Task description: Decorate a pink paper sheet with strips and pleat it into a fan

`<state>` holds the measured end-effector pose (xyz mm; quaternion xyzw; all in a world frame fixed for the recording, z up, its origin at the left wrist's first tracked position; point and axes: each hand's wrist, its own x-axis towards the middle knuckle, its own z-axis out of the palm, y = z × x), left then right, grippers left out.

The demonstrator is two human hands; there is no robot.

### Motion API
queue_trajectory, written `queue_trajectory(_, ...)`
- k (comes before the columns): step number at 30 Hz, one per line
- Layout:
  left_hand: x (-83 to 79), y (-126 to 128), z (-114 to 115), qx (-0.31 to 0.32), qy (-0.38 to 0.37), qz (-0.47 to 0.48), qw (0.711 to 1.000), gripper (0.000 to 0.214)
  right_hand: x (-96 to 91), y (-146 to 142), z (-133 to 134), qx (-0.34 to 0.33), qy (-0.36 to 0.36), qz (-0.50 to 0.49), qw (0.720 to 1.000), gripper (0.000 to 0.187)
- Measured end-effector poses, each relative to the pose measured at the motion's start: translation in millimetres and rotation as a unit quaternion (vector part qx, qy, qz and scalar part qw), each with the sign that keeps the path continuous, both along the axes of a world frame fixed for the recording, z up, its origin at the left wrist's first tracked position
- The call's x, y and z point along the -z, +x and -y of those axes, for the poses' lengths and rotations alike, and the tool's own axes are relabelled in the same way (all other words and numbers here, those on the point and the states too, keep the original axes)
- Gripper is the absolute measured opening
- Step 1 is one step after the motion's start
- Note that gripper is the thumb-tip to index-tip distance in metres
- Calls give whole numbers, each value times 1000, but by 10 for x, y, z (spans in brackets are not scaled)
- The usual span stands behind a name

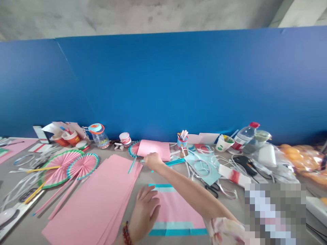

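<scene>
My right hand (153, 161) reaches to the back of the table, fingers curled in, over the lower edge of a curved pink sheet (154, 148). What its fingers hold, if anything, is hidden. Beside it, partly behind the sheet, is a pleated pink fan with a blue edge (134, 149). My left hand (145, 211), with a red bead bracelet, lies with fingers apart at the left edge of a pink sheet with blue bands (178, 207). Left of that hand, a stack of pink paper (94, 200) spreads across the table. Thin blue strips (175, 162) lie right of my right hand.
Two round pleated fans (83, 166) lie at left among white cords. Along the blue partition (163, 85) stand a plastic jar (100, 137), a pen holder (182, 140), a paper cup (223, 144) and a bottle (242, 137). Black scissors (213, 189) lie at right.
</scene>
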<state>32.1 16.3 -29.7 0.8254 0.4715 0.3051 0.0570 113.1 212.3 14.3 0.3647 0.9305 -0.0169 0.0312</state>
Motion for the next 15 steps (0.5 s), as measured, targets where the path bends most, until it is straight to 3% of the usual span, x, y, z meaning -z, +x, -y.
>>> queue_trajectory(10,-31,-21,-33,17,-14,24,999,23,-33,135,51,77,9,-112,991,30)
queue_trajectory(15,0,-62,-27,11,-7,25,1000,25,-91,512,1,33,-27,-151,988,28)
